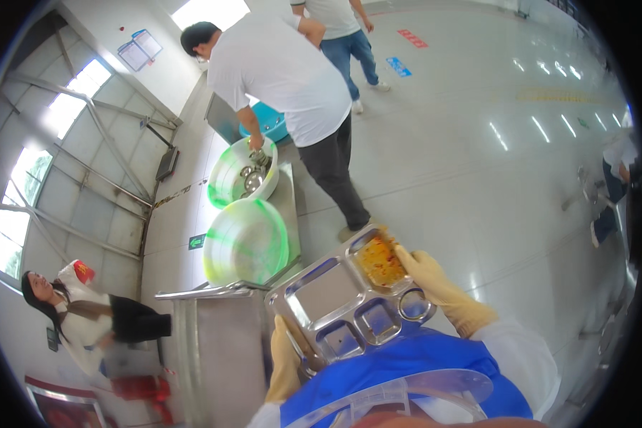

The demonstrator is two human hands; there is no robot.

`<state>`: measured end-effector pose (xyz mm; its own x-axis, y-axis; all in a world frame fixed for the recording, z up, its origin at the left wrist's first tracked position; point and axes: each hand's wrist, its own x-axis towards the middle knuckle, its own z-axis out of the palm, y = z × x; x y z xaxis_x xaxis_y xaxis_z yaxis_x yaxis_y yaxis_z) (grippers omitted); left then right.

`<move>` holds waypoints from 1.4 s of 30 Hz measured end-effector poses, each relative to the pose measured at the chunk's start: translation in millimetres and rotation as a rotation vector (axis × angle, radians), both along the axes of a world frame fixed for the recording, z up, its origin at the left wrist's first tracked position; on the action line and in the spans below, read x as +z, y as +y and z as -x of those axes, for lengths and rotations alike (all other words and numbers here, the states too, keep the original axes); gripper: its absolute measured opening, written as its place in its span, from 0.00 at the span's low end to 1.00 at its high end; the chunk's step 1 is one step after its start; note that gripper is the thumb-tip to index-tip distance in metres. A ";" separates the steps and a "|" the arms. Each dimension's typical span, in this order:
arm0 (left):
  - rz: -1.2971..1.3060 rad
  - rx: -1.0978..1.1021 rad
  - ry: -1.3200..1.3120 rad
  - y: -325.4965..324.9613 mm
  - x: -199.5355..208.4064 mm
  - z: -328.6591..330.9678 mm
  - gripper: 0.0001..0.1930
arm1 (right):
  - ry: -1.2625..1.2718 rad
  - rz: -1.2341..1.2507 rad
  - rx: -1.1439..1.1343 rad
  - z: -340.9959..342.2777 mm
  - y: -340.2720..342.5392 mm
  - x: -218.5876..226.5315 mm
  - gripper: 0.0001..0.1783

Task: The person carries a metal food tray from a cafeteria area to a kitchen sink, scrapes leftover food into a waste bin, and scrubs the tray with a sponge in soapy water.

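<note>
Blue apron (406,364) fills the near edge. Left hand (285,360) and right hand (435,282), both in yellow gloves, have fingers curled round the ends of a steel compartment tray (335,299). Its long axis runs lower left to upper right. Orange food scraps (379,260) remain, so emptying seems undone; green-streaked basins (246,242) wait just beyond.

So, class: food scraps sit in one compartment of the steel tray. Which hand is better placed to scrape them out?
Probably the right hand: it grips the tray right beside the food scraps. The left hand holds the opposite, near edge.
</note>
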<state>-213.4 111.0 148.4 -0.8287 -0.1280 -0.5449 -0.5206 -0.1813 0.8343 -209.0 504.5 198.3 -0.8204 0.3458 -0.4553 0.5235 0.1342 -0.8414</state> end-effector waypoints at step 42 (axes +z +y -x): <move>0.259 -1.045 0.365 595.8 40.1 208.8 0.44 | 0.563 -0.153 -0.943 -131.9 408.0 -48.5 0.34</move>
